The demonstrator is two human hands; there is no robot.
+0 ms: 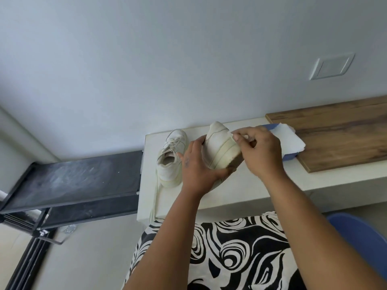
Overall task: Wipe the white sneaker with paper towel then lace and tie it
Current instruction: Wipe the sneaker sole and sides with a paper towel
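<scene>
Our left hand (195, 164) grips white sneaker (222, 147) above worktop (240, 185); right hand (259, 151) pinches paper towel scrap (232, 132) against its side. Second sneaker (170, 158) beside, lace dangling off edge. Risk: we think thin scrap tears or slips, leaving grime.

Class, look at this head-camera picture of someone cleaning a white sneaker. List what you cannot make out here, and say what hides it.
1. Held sneaker: its laces and opening are turned away, and the left hand covers its lower end.
2. Right hand: its fingertips pinch something small and white at the sneaker; too small to name.
3. Paper towel: the right hand hides its near end.
4. Blue tray under the towel: mostly covered.
5. Second sneaker: the left hand hides its right edge.
</scene>
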